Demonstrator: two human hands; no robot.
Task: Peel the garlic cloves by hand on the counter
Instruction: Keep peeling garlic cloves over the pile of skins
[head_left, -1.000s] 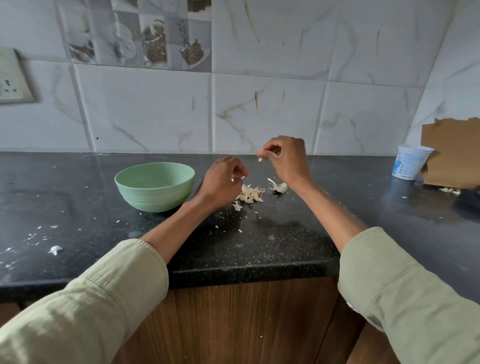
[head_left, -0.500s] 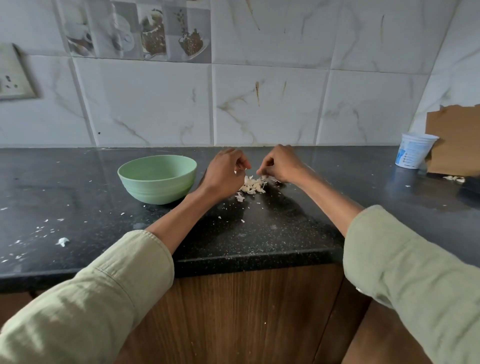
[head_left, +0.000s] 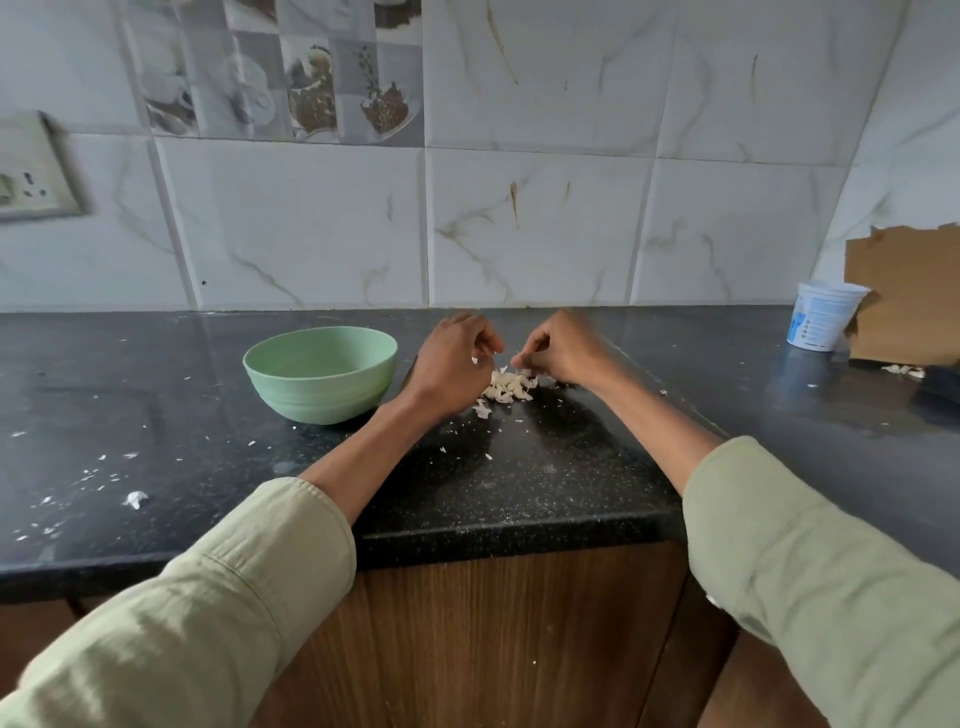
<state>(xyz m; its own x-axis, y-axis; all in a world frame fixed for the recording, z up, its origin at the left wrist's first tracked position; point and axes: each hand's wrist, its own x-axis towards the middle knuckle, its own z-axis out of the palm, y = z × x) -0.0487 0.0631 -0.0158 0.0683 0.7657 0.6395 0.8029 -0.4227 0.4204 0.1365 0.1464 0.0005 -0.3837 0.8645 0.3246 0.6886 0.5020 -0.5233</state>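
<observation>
Just above the middle of the frame, the left hand (head_left: 449, 366) and the right hand (head_left: 563, 349) are hovering close together over the black counter (head_left: 519, 483), both with fingers curled inward, knuckles toward the camera. The left hand's fingertips are pinching a small white scrap (head_left: 475, 359); whether the right hand is gripping anything cannot be told. One pile of garlic cloves and skins (head_left: 508, 387) is lying on the counter just below and between the hands. One green bowl (head_left: 321, 373) is standing left of the left hand, and one white cup (head_left: 823, 321) is sitting at the right edge.
</observation>
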